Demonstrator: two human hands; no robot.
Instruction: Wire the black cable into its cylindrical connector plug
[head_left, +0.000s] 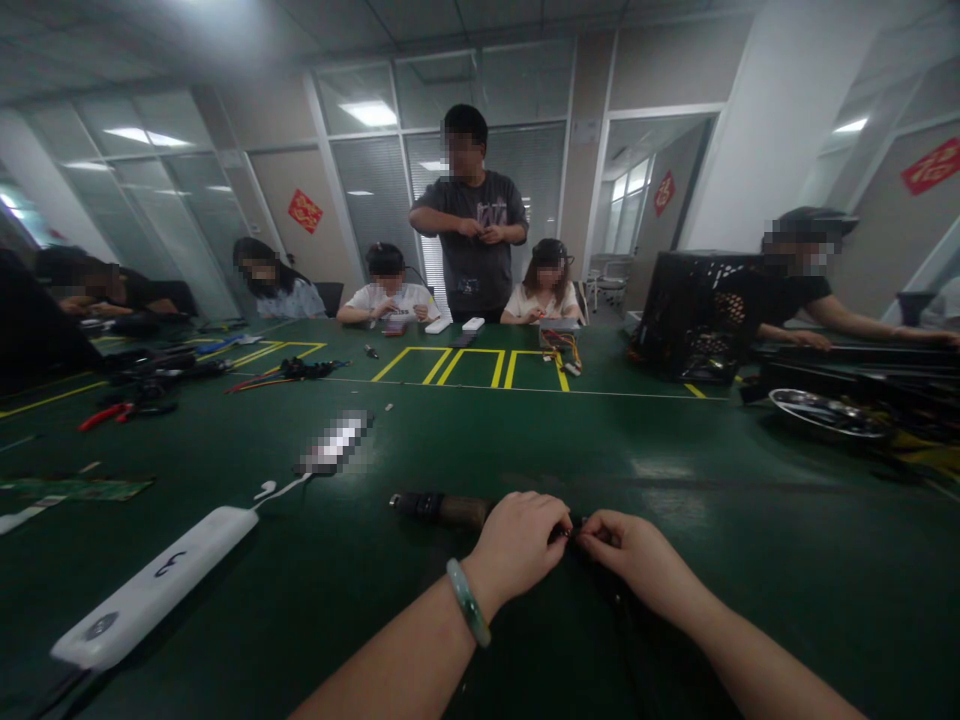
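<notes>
My left hand [521,545], with a jade-coloured bangle [467,602] at its wrist, is over the green table. Its fingers are curled closed and meet the fingertips of my right hand [634,560], which are pinched together. A small dark piece with a reddish spot shows between the fingertips, too small and covered to name. Just behind my left hand lies a dark, brownish cylindrical tool [457,511] with a metal tip pointing left; its right end is hidden by the hand. A thin dark cord [621,605] runs down below my right hand.
A white power strip [161,590] lies at left, a phone-like device [335,443] beyond it. Red-handled pliers [106,416] and cables are farther left. A black computer case [697,315] and a metal bowl [825,412] stand at right. Several people work around the table [480,440].
</notes>
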